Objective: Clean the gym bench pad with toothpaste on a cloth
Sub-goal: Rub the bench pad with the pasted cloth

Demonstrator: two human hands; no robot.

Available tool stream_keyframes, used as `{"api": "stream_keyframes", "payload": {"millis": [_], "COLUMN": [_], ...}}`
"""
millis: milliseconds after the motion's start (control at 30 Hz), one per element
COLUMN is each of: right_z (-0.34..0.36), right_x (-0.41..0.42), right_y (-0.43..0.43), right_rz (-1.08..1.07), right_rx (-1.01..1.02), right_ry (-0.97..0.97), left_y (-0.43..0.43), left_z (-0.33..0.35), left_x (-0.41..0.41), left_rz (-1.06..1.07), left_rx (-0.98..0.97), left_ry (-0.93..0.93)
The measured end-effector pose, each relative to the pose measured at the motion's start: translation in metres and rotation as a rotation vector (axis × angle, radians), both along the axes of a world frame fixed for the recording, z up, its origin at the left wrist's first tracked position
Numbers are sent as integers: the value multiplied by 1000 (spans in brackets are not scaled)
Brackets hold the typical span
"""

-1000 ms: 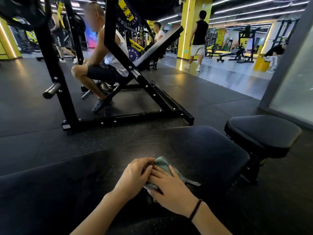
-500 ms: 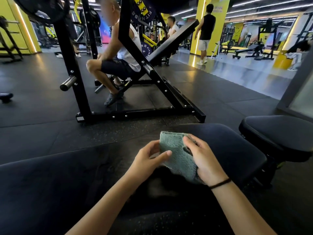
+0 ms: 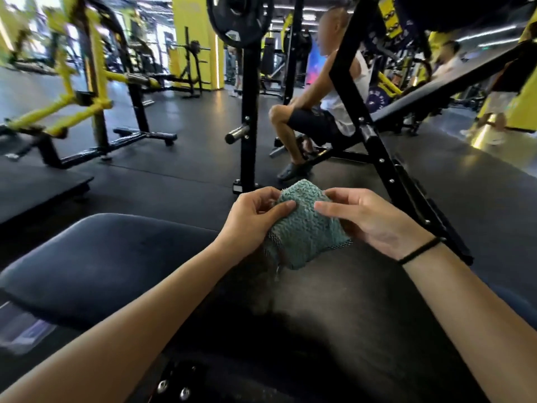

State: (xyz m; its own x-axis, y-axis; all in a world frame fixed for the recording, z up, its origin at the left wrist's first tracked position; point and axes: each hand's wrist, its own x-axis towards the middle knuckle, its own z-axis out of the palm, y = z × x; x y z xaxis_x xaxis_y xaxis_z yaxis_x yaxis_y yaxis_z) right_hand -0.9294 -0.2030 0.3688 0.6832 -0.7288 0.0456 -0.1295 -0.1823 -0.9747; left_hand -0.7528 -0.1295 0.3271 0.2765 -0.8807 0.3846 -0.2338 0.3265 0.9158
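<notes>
A teal terry cloth point(image 3: 305, 228) hangs in the air above the black bench pad point(image 3: 96, 266). My left hand point(image 3: 252, 219) pinches its left edge between thumb and fingers. My right hand point(image 3: 374, 222) grips its right side, with a black band on the wrist. The cloth is folded and held up off the pad, its lower corner hanging just above the dark surface. No toothpaste tube shows in the head view.
A black rack frame point(image 3: 250, 120) stands just beyond the pad, and a person point(image 3: 319, 112) sits on its inclined bench. Yellow machines point(image 3: 84, 91) stand at the far left. Dark rubber floor point(image 3: 162, 181) lies between.
Both hands have lifted the cloth off the pad and spread it between them. The view has swung to the left, so the rack now sits to the right.
</notes>
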Motion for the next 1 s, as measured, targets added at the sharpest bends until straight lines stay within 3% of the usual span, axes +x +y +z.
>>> {"api": "stream_keyframes", "payload": {"millis": [233,367,533,733,1000], "right_z": [26,41,42,29,-16], "right_x": [89,160,265,401,576], "right_y": [5,20,55,104,166], "right_rz": [197,283,362,486,392], "right_rx": [-130,-151,-60,21,113], "right_ry": [-28,-68,-127,-15,-87], "left_y": [47,84,144,196,235], "left_z": [38,53,50,39,-20], "left_x": [72,137,249,388,549], "left_rz": [318,341,117,178,419], "left_rx": [2,59,45,50,9], "left_ry": [-91,33,311,283,232]}}
